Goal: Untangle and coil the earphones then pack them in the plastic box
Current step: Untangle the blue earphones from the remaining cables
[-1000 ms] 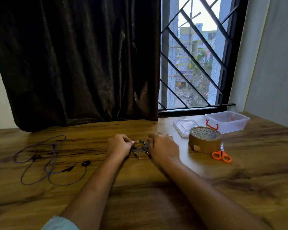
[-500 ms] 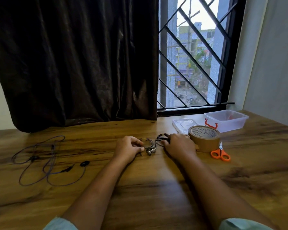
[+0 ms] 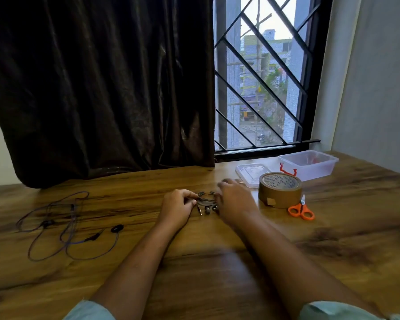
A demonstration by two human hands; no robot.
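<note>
Coiled earphones (image 3: 206, 199): a small grey loop of cable lying on the table between the two hands; its earbuds (image 3: 207, 211) and plug (image 3: 200, 211) rest on the wood on the near side of the loop.
Left hand (image 3: 177, 207): knuckles up, low over the table; thumb and forefinger pinch the left edge of the loop, the other fingers curled under.
Right hand (image 3: 234, 199): back of the hand toward the camera, covering the right edge of the loop; the fingers reach toward the far side and are blurred, so whether they grip the cable cannot be told.
Forearms: both bare, converging from the near edge of the table toward the loop; pale blue-green sleeves (image 3: 333, 311) show at the bottom of the view.
Tape roll (image 3: 280, 192): brown, lying flat, just to the right of the right hand.
Scissors (image 3: 301, 211): orange handles, flat on the wood against the near right side of the tape roll.
Lid (image 3: 252, 173): clear, flat on the table beyond the right hand, beside the box.
Plastic box (image 3: 310, 167): clear, uncovered, with a red-orange clasp on its near wall; it stands at the far right of the table below the window.
Loose earphones (image 3: 67, 227): a second set with a purple-blue cable in slack loops and dark buds, well apart to the left of the left hand.
Table (image 3: 217, 273): wooden top with dark grain, spanning the full width of the view.
Room: dark brown curtain (image 3: 102, 88) behind the left and centre; black-framed window (image 3: 263, 88) with a diagonal grille, buildings and trees outside; pale wall (image 3: 379, 88) at the right.
</note>
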